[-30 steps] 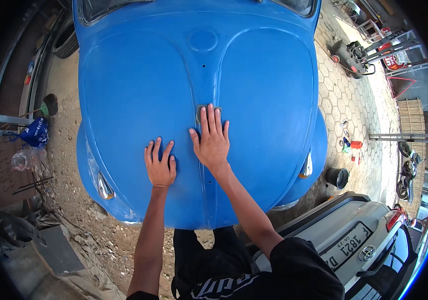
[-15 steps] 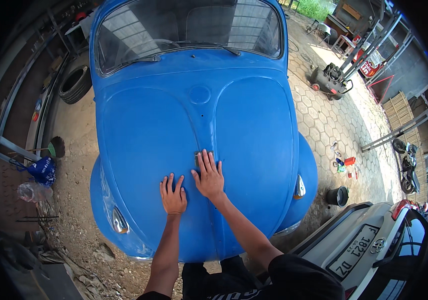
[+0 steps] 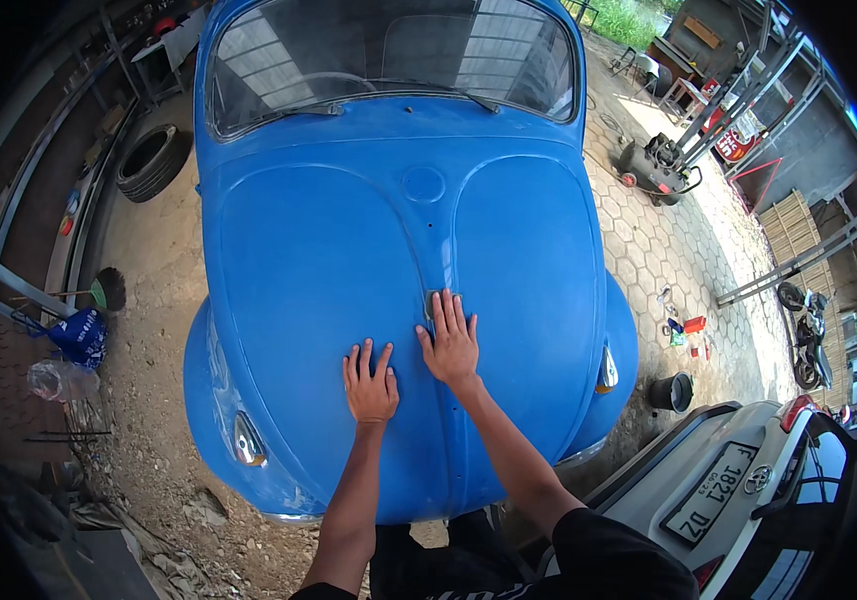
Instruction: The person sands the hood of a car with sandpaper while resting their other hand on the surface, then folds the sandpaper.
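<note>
On the blue hood [image 3: 318,260]: resting right hand [image 3: 451,342] and left hand [image 3: 370,388] near the middle, keeping them apart, setting the right one slightly farther off.
Right hand: lying palm down over a grey-green pad [image 3: 429,304], holding fingers straight and only slightly parted, stretching thumb out to the left.
Pad: sitting flat on the central ridge [image 3: 436,245], showing just a left-hand strip beside the fingers, hiding its remaining outline beneath the right hand.
Left hand: touching blue paint just left of the ridge, spreading fingers loosely, pointing fingertips toward the far end.
Ridge: running from near edge to far end of the hood, passing a round mark [image 3: 423,184] farther up.
Windshield [image 3: 393,50]: spanning the far end beyond the hood, reflecting pale panels.
Lamps: flanking the hood, placing one [image 3: 247,440] at near left and another [image 3: 606,372] at right.
Left ground: holding a loose tire [image 3: 148,163] at far left, with a blue bag [image 3: 81,337] and a clear plastic bag [image 3: 60,381] lying nearer.
Right ground: holding a wheeled compressor [image 3: 656,167] at far right and a black bucket [image 3: 671,392] nearer.
Silver car [image 3: 688,465]: standing at near right, turning its rear this way.
</note>
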`<state>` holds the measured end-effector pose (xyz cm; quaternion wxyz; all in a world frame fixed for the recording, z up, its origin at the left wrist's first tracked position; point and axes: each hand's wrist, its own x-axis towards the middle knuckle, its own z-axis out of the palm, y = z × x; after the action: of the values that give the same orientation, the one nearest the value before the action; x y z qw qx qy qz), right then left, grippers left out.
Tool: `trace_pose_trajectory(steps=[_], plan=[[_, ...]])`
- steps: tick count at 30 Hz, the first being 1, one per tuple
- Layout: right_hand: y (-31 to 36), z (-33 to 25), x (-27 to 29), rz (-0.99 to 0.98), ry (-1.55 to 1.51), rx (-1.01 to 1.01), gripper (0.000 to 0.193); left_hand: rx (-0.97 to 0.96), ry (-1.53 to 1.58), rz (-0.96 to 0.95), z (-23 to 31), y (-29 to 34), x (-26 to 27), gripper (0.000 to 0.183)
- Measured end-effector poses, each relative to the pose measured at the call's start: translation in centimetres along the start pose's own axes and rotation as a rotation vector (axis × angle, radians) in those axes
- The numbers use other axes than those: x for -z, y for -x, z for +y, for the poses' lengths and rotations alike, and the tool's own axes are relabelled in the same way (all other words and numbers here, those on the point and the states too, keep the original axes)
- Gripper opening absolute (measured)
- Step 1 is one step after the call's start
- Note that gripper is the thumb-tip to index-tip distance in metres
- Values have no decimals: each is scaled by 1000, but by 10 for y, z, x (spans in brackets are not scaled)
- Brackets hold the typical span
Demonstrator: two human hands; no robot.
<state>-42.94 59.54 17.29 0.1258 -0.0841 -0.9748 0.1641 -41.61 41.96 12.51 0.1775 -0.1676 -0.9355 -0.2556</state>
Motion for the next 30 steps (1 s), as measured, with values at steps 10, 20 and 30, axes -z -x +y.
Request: trace_pose_trajectory(steps=[10,20,30], plan=[[66,-14,-1,-65,10,-31,72,39,-7,-5,-6,7,12,44],[21,-7,3,-57,17,22,70,53,-18,-40,-6,11,13,43],[-147,5,3,47,63,51,69,70,5,-21,12,7,1,43]])
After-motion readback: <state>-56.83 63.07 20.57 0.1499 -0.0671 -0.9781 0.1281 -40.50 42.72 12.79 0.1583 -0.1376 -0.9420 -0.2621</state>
